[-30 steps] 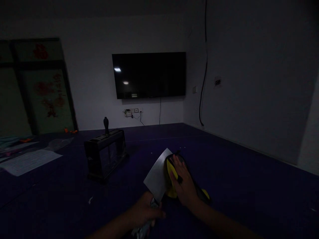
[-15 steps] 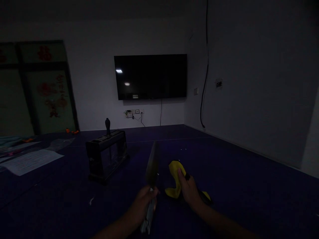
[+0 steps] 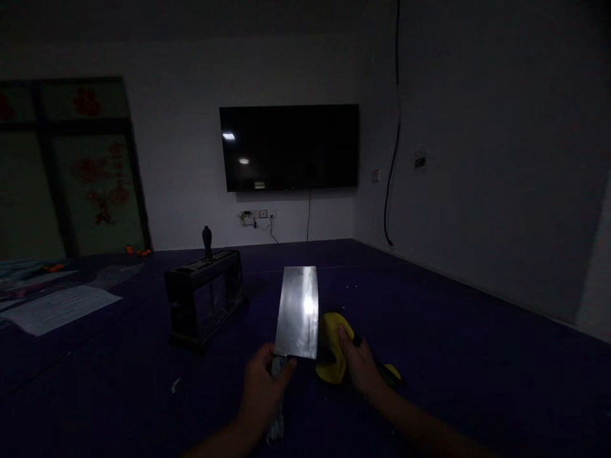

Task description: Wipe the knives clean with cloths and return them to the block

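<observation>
My left hand (image 3: 265, 385) is closed round the grey handle of a cleaver (image 3: 298, 312). The wide blade points away from me, its broad side turned up and shining with a bright reflection. Just to the right, my right hand (image 3: 361, 366) grips a yellow and black cloth (image 3: 333, 346), thumb on top. The cloth is bunched close beside the blade's right edge, and whether they touch I cannot tell. Part of the cloth trails out behind the right wrist.
A black-framed box with clear sides and a knob on top (image 3: 203, 296) stands left on the dark blue surface (image 3: 143, 394). Papers (image 3: 62, 308) lie farther left. Small white scraps (image 3: 175, 385) are scattered about. A television (image 3: 291, 149) hangs on the far wall.
My left hand has rolled the cleaver from nearly edge-on to flat, so its broad side now shows. The right hand and cloth have barely moved.
</observation>
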The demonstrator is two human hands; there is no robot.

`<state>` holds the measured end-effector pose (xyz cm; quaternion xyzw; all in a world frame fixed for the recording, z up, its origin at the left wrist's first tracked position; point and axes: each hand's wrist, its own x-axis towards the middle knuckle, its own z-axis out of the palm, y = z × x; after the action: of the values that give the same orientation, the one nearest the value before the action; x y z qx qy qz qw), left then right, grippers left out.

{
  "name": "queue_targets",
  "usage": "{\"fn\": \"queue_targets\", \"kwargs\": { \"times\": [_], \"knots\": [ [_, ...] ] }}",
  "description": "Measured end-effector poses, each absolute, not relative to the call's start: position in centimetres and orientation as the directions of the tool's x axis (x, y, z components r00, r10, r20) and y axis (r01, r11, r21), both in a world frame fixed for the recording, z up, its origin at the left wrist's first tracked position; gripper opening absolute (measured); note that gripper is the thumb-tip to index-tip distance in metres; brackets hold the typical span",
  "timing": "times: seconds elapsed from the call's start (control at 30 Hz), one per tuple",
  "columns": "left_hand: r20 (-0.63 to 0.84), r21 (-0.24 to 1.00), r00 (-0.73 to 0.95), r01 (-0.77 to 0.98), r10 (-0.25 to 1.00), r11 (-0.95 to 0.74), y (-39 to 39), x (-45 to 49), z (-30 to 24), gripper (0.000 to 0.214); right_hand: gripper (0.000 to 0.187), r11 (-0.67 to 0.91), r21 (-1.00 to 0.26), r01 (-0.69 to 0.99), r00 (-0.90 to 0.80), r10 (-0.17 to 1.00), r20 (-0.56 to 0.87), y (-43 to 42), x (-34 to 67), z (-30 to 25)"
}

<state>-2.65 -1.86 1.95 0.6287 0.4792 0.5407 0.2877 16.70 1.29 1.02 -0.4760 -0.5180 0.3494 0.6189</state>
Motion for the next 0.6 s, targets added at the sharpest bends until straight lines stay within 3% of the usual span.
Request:
{"fn": "queue_targets", "kwargs": {
  "times": [0.13,0.23,0.37,0.47,0.6],
  "knots": [
    [0.408,0.87,-0.06,0.329,0.911,-0.367,-1.5,-2.6,1.6,0.026,0.058,0.245,-0.967,-0.07,0.192,0.955,0.228,0.9,16.1,1.1],
    [0.412,0.86,-0.058,0.356,0.909,-0.367,-1.3,-2.7,1.3,0.026,0.058,0.228,-0.952,-0.203,0.052,0.974,0.222,0.4,15.3,1.4],
    [0.411,0.859,-0.042,0.353,0.911,-0.371,-1.3,-2.8,1.1,0.028,0.058,0.2,-0.957,-0.21,0.047,0.98,0.194,0.1,14.5,1.9],
    [0.384,0.885,-0.019,0.292,0.923,-0.362,-1.3,-2.7,1.2,0.031,0.062,0.188,-0.966,-0.178,0.14,0.977,0.164,0.0,14.2,2.1],
    [0.308,0.945,0.057,0.098,0.95,-0.312,-1.1,-2.3,1.5,0.039,0.058,0.209,-0.957,-0.203,0.104,0.976,0.192,0.1,14.4,2.2]
  ]
}}
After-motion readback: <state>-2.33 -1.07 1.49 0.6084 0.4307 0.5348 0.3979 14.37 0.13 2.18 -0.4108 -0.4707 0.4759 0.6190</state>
